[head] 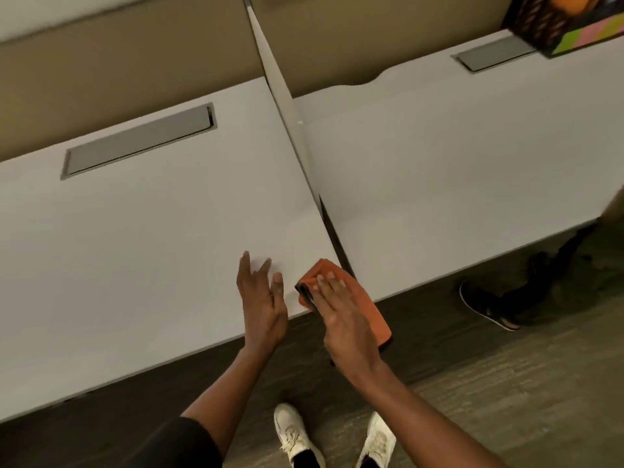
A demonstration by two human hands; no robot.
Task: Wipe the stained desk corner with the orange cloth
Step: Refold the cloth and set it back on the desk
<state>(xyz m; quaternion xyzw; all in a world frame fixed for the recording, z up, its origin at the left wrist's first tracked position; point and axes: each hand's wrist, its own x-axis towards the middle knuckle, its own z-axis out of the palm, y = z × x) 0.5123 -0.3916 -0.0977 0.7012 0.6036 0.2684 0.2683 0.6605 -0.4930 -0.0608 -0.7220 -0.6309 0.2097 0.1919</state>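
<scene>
White shoes (299, 430) stand below; right grip (341, 309) presses flat on the orange cloth (371, 319), draped over the bench (135, 231) corner directly beneath it. Left grip (261, 295) hovers open alongside.

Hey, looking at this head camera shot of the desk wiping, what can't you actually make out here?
- Stain on the desk corner: head view, covered by the orange cloth and right hand.
- Dark thing at the cloth's left edge: mostly under the fingers, unidentifiable.
- Box at top right: cut off by the frame edge and blurred.
- Other person's shoe: the rest is hidden under the right desk.
- Left hand: open beside the cloth; contact with the desk unclear.
</scene>
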